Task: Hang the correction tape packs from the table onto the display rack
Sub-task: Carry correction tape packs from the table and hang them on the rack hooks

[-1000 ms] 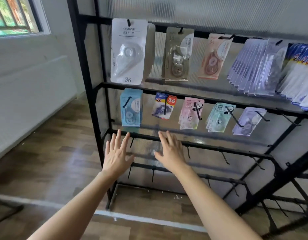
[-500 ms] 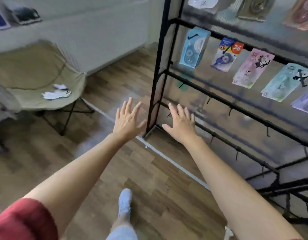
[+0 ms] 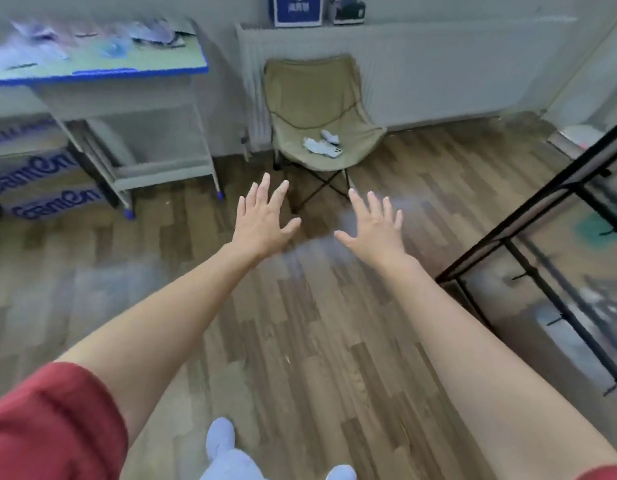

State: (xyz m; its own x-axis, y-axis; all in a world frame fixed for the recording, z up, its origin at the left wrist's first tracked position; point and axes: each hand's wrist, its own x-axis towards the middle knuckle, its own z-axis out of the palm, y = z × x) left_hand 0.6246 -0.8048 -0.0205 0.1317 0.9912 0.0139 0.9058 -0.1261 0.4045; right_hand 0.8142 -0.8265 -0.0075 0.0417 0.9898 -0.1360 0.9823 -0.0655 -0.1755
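Holds both hands out over the wood floor (image 3: 317, 341), backs up. Keeps the left hand (image 3: 262, 220) at 11 o'clock and the right hand (image 3: 372, 225) at 1 o'clock, fingers straight and spread, released, grasping nothing. Leaves the packs (image 3: 33, 53), blurred, lying on the counter (image 3: 127, 71) at 10 o'clock, well apart from both hands. Has the rack (image 3: 504, 241) at 3 o'clock, only its black lower bars in view. Faces a tan chair (image 3: 310, 91) at 12 o'clock, small white items (image 3: 322, 145) on its seat. Wears a red sleeve (image 3: 50, 424) at 8 o'clock.
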